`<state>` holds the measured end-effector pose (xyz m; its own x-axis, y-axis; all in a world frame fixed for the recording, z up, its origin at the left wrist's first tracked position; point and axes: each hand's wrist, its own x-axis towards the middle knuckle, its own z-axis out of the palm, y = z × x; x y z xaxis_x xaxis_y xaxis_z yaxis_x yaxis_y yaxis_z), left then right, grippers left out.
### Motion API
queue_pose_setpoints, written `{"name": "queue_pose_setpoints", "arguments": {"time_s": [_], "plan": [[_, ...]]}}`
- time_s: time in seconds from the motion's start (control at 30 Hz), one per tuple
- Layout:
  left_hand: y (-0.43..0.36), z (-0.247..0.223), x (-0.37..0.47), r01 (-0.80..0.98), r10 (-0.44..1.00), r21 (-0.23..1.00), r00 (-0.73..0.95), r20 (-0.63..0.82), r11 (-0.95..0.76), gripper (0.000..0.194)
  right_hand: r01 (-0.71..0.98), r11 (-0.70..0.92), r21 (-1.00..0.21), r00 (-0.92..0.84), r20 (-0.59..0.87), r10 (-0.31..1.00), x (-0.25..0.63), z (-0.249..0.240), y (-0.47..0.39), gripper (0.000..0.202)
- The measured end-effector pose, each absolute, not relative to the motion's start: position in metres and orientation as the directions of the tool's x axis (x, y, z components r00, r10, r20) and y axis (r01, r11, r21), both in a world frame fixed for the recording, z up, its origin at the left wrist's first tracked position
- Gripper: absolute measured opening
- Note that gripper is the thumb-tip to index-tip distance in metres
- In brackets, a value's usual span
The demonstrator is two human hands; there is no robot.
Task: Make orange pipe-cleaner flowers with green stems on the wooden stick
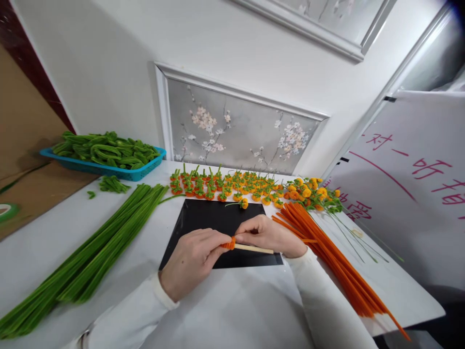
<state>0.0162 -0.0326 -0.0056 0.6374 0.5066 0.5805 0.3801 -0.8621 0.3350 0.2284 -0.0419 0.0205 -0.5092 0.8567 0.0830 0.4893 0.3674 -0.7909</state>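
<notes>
An orange pipe cleaner coil [228,244] is wound around a thin wooden stick [253,248] above the black mat [218,218]. My left hand [196,257] pinches the coil on its left side. Thumb and fingers of my right hand [271,235] are pressed together at the coil's right edge, and the stick's bare end points right beneath that hand. Whatever lies between the right fingertips is too small to make out. A small orange flower [244,203] with a thin stem rests at the mat's back edge.
Long green pipe cleaners [105,242] lie left, orange ones [337,261] right. Rows of small orange and yellow flowers [236,186] stand behind the mat, with a flower bunch [314,194] at their right. A blue basket [140,172] of green loops sits back left.
</notes>
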Motion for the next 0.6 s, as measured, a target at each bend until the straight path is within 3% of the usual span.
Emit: {"name": "queue_pose_setpoints", "arguments": {"time_s": [0.3,0.47,0.6], "plan": [[-0.038,0.004,0.015,0.402,0.72,0.634,0.577,0.385,-0.661,0.03,0.378,0.32,-0.869,-0.534,0.078,0.842,0.231,0.018,-0.045,0.023],[-0.036,0.005,0.015,0.248,0.733,0.784,0.584,0.348,-0.569,0.025,0.427,0.379,-0.821,-0.527,0.115,0.842,0.229,0.02,-0.044,0.026],[-0.03,0.001,0.016,0.17,0.822,0.888,0.48,0.305,-0.428,0.023,0.505,0.478,-0.719,-0.5,0.208,0.841,0.222,0.022,-0.046,0.026]]}}
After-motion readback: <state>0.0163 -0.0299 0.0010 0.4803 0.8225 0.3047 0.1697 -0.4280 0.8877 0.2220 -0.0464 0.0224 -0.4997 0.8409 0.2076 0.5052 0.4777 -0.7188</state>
